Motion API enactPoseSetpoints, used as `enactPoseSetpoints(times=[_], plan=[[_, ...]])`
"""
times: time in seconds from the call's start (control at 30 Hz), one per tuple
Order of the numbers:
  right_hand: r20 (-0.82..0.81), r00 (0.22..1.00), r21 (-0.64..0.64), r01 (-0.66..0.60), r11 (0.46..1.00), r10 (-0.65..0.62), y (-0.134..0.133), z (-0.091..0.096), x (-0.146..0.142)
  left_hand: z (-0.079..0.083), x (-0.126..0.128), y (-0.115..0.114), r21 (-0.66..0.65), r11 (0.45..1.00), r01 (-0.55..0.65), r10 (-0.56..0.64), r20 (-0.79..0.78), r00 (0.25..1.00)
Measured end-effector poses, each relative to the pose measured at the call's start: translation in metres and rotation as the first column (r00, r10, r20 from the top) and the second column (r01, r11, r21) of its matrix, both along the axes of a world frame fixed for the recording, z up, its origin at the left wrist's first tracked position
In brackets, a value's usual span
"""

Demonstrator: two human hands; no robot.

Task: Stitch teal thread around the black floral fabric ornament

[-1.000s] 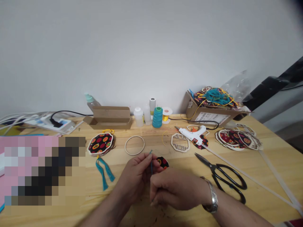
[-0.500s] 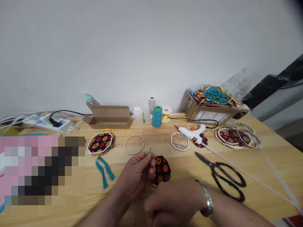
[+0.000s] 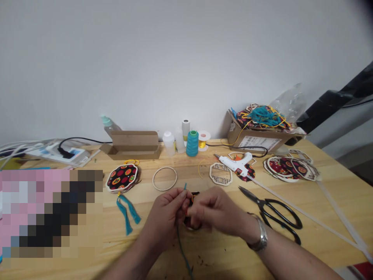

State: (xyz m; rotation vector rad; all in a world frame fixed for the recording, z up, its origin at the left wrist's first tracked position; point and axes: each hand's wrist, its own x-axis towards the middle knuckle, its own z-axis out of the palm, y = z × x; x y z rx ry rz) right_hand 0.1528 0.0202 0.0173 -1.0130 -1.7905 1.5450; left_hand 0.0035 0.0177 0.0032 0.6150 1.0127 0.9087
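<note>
The right hand has risen beside the left hand, leaving the teal thread pinched in the left, its tail hanging below; the right's hold is too blurred to tell

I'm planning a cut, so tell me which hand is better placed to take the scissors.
Probably the right hand: it's nearer the scissors, while the left hand pinches the teal thread.

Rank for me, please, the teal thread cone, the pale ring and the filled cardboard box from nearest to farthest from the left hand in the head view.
1. Pale ring: lying flat, just beyond the left hand.
2. Teal thread cone: upright at the back, slightly right.
3. Filled cardboard box: also at the back, farther right.
</note>
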Motion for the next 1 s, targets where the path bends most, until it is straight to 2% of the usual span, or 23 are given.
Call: enactPoseSetpoints(times=[0.03, 0.07, 0.13, 0.2, 0.3, 0.4, 0.47, 0.63, 0.77, 1.0], plan=[[0.038, 0.985, -0.011, 0.171, 0.985, -0.17, 0.005, -0.001, 0.001, 0.0, 0.0, -0.001, 0.031, 1.0, 0.002, -0.001, -0.024, 1.0], [0.076, 0.955, -0.011, 0.288, 0.958, -0.286, 0.009, -0.002, 0.002, 0.0, 0.0, -0.001, 0.059, 0.998, 0.006, -0.003, -0.054, 0.999], [0.131, 0.925, -0.035, 0.364, 0.931, -0.357, 0.016, -0.006, 0.003, 0.001, -0.001, -0.002, 0.098, 0.995, 0.027, -0.014, -0.124, 0.992], [0.114, 0.951, -0.124, 0.3, 0.946, -0.287, 0.019, -0.009, 0.003, 0.001, -0.002, -0.002, 0.125, 0.99, 0.067, -0.044, -0.182, 0.982], [-0.027, 0.977, -0.231, 0.201, 0.952, -0.212, 0.016, -0.012, 0.0, 0.001, -0.001, -0.003, 0.16, 0.979, 0.129, -0.084, -0.262, 0.961], [-0.172, 0.954, -0.338, 0.175, 0.924, -0.244, 0.011, -0.012, -0.005, 0.003, 0.0, -0.005, 0.173, 0.972, 0.16, -0.092, -0.344, 0.935], [-0.213, 0.932, -0.38, 0.199, 0.903, -0.295, 0.011, -0.011, -0.007, 0.005, 0.002, -0.005, 0.167, 0.97, 0.175, -0.103, -0.369, 0.924], [-0.148, 0.914, -0.299, 0.323, 0.898, -0.378, 0.012, -0.009, -0.007, 0.003, 0.002, -0.005, 0.12, 0.977, 0.179, -0.142, -0.264, 0.954], [-0.1, 0.92, -0.271, 0.34, 0.9, -0.378, 0.012, -0.009, -0.007, 0.001, 0.001, -0.005, 0.093, 0.984, 0.149, -0.131, -0.17, 0.977], [-0.072, 0.911, -0.204, 0.386, 0.9, -0.407, 0.011, -0.007, -0.007, 0.004, 0.002, -0.004, 0.066, 0.991, 0.117, -0.107, -0.136, 0.985]])
